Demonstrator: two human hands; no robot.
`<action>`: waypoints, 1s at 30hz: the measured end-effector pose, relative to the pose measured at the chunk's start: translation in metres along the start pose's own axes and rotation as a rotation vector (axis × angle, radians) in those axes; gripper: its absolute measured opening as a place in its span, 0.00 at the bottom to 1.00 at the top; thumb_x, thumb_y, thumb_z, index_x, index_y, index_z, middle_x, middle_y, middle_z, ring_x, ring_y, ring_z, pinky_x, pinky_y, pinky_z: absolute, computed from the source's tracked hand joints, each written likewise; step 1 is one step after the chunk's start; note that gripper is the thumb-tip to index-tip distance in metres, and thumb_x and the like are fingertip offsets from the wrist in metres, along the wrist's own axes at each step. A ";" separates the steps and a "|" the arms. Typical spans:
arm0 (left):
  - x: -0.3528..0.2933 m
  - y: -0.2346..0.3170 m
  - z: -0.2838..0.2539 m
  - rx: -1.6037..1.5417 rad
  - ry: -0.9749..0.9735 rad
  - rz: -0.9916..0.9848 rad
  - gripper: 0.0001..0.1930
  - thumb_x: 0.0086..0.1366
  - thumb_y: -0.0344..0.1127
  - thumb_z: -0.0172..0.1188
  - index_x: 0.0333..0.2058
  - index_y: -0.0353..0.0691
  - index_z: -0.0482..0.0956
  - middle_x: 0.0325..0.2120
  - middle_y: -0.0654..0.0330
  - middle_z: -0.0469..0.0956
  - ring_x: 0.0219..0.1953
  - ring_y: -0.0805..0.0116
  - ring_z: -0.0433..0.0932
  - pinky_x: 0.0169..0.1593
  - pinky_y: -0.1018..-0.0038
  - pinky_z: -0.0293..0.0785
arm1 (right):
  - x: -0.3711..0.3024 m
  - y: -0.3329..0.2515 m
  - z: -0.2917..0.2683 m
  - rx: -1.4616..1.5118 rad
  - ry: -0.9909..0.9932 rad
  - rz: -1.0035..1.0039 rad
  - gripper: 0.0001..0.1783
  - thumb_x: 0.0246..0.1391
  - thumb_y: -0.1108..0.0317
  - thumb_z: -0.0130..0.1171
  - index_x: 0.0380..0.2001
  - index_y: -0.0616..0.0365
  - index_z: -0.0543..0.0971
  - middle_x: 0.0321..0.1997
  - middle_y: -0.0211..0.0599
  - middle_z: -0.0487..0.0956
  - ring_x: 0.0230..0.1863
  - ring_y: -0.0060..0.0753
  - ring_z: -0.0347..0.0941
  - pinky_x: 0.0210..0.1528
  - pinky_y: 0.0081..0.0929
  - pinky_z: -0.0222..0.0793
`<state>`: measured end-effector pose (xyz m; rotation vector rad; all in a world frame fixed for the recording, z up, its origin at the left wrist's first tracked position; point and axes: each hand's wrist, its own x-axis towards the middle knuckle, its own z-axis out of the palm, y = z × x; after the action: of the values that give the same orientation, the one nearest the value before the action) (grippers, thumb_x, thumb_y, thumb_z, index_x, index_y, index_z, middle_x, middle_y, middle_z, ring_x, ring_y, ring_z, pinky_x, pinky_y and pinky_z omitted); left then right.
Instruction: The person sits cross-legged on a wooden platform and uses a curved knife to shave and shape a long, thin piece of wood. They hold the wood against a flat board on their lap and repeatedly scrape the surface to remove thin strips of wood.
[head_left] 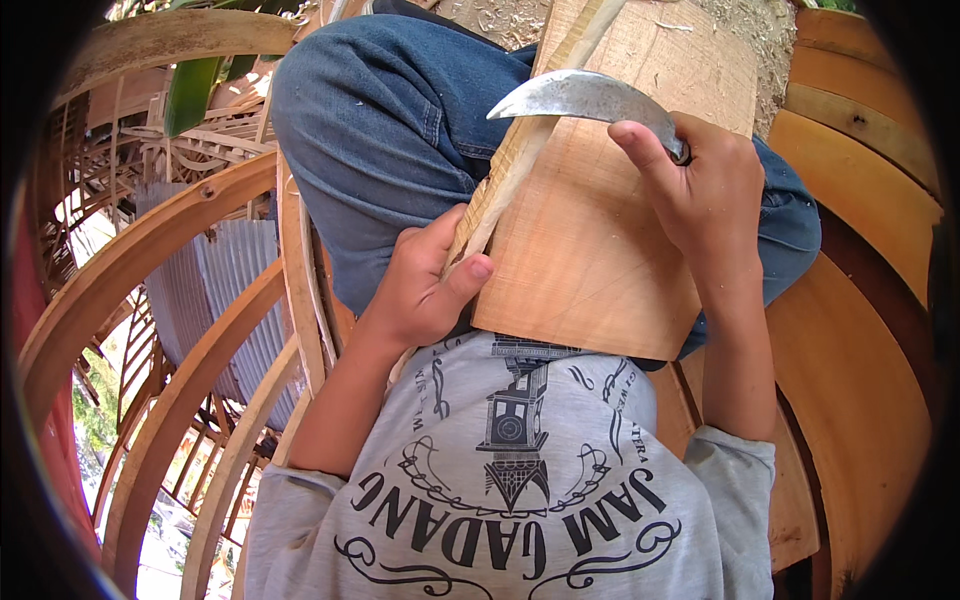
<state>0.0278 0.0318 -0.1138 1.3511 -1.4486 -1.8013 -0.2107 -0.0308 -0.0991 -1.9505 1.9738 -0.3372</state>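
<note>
At upper centre of the frame, I log a curved knife [590,97] crossing a wooden strip [513,172] that slants along the left side of the board [600,235]. Left hand [425,280] clasps the strip's lower end; right hand [708,185] grips the knife. Risk, my judgement: strip rolls, edge skids toward the left hand. Handle mostly hidden; strip's far end cut off; blade contact unclear.

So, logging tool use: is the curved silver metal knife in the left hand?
No, the right hand grips the knife; the left hand holds a pale wooden strip.
</note>
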 end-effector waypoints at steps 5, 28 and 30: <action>0.001 -0.005 -0.005 -0.017 0.000 0.083 0.26 0.60 0.44 0.57 0.48 0.26 0.68 0.29 0.53 0.77 0.32 0.71 0.77 0.38 0.74 0.72 | 0.017 -0.009 -0.005 -0.156 0.050 0.009 0.37 0.40 0.33 0.59 0.11 0.61 0.69 0.09 0.44 0.65 0.13 0.45 0.62 0.18 0.35 0.58; -0.003 -0.014 -0.009 0.108 -0.045 0.157 0.23 0.56 0.45 0.61 0.38 0.27 0.70 0.17 0.50 0.71 0.20 0.61 0.75 0.27 0.72 0.69 | 0.075 0.101 -0.036 0.161 0.480 0.501 0.39 0.54 0.30 0.43 0.08 0.55 0.57 0.12 0.22 0.53 0.15 0.18 0.46 0.18 0.28 0.43; 0.001 -0.019 -0.009 0.011 0.053 0.202 0.23 0.57 0.46 0.60 0.38 0.27 0.70 0.16 0.50 0.70 0.18 0.59 0.74 0.26 0.72 0.69 | 0.067 0.100 -0.042 0.210 0.417 0.389 0.38 0.56 0.33 0.43 0.08 0.54 0.56 0.12 0.21 0.52 0.15 0.17 0.45 0.18 0.26 0.39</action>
<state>0.0394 0.0331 -0.1318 1.2017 -1.5097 -1.6203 -0.3186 -0.0984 -0.1058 -1.4079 2.3981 -0.8598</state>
